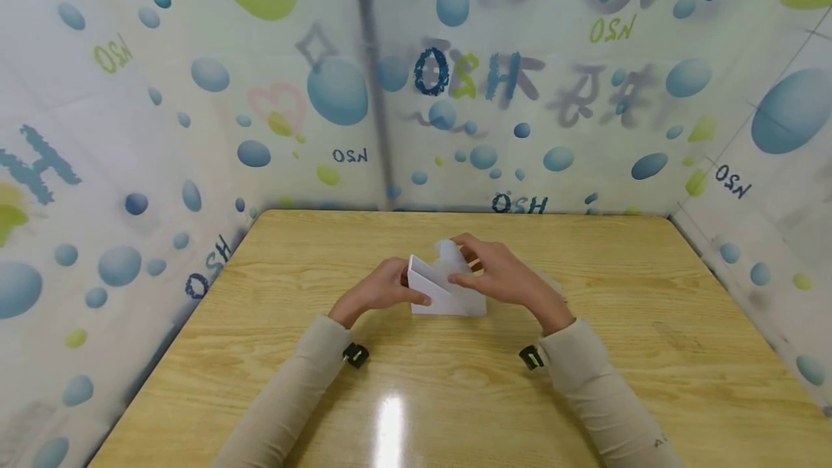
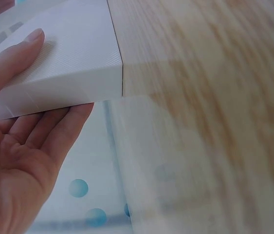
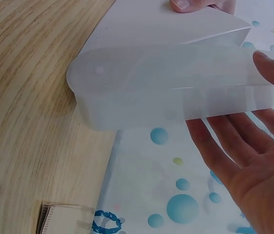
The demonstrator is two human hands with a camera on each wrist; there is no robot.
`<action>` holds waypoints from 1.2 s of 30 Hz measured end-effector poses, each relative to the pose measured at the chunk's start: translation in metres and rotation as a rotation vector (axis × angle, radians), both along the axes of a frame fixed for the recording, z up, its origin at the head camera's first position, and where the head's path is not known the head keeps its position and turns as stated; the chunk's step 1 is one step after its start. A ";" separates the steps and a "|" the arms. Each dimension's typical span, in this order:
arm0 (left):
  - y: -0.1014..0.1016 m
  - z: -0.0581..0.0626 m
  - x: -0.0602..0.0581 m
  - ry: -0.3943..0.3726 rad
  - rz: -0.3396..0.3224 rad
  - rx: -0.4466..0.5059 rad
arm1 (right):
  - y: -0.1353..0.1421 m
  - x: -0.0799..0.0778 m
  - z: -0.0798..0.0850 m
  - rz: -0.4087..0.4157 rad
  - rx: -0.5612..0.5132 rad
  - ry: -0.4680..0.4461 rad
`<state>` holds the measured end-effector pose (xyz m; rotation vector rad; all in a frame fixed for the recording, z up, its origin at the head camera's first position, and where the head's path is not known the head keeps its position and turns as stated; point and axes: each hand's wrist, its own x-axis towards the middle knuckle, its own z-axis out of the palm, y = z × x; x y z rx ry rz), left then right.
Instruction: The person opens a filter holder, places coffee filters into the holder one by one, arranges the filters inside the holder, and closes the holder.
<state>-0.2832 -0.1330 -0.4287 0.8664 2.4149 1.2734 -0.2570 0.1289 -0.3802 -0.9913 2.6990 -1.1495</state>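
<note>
We are clamping the white box (image 2: 83, 44), wooden tabletop (image 1: 468, 388) beneath it, in our left hand (image 1: 382, 287), apparently for steadiness, while our right hand (image 1: 499, 273) is gripping the translucent plastic case (image 3: 141, 90) between thumb and fingers to the box's right, seemingly for control.

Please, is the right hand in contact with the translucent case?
Touching. The right wrist view shows it: the right hand holds the translucent case near one end, its thumb and fingers pressed on opposite sides.
</note>
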 end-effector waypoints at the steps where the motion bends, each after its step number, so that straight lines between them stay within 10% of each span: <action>1: 0.000 0.000 0.000 -0.001 0.001 0.000 | 0.001 0.000 0.000 0.002 -0.002 -0.001; 36: 0.002 0.003 0.002 -0.024 0.005 -0.008 | 0.010 0.001 0.009 -0.007 0.014 -0.034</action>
